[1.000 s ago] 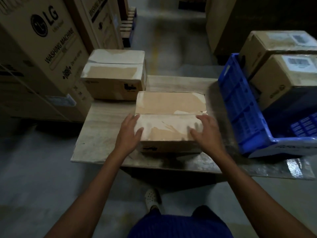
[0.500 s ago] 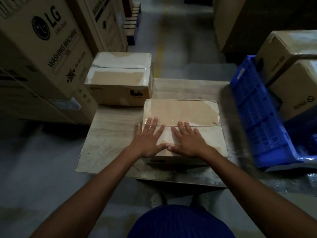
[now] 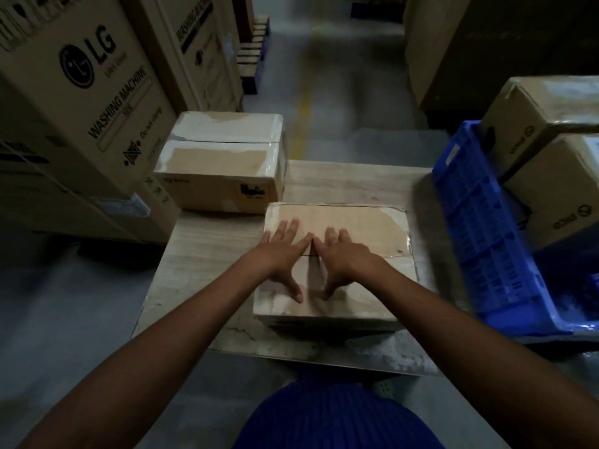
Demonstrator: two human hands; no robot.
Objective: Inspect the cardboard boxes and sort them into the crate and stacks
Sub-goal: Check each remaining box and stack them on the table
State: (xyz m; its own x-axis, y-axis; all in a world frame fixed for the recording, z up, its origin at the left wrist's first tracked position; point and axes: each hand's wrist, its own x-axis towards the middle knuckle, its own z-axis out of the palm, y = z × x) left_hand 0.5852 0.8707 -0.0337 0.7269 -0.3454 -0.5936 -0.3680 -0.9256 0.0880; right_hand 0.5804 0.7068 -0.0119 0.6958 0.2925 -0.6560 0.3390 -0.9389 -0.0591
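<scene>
A: Both your hands lie flat on top of the near box (image 3: 366, 222). The left hand (image 3: 285, 251) and right hand (image 3: 343, 254) meet at the forefingers over the centre seam, with the thumbs splayed back toward you. The fingers are straight and grip nothing.

B: That box sits on the table (image 3: 207, 254), close to its near edge. The second box (image 3: 220, 163) is just beside its back left corner, and the blue crate (image 3: 479, 222) is near on your right.

A: Lean hard on that seam and I'd judge the flaps may cave. The tape looks torn at the far right corner (poor light, so I can't swear to it).

B: Draw it toward you flat-handed and it could slide off the near edge, since you have no hold on its sides.

A: The crate looks tilted too. The rear crate box (image 3: 531, 115) and front crate box (image 3: 551, 189) stand above its rim, so another dropped in might shove one out.

B: Now the writing. The tall carton (image 3: 84, 76) at your left reads "LG" and "WASHING MACHINE"; the small line under the logo is blurred.

A: The carton behind it (image 3: 194, 43) shows "WASHING MAC" running up its side. The crate boxes carry a round logo and a short word I can't make out. The dark mark on the second box's front is unreadable.
</scene>
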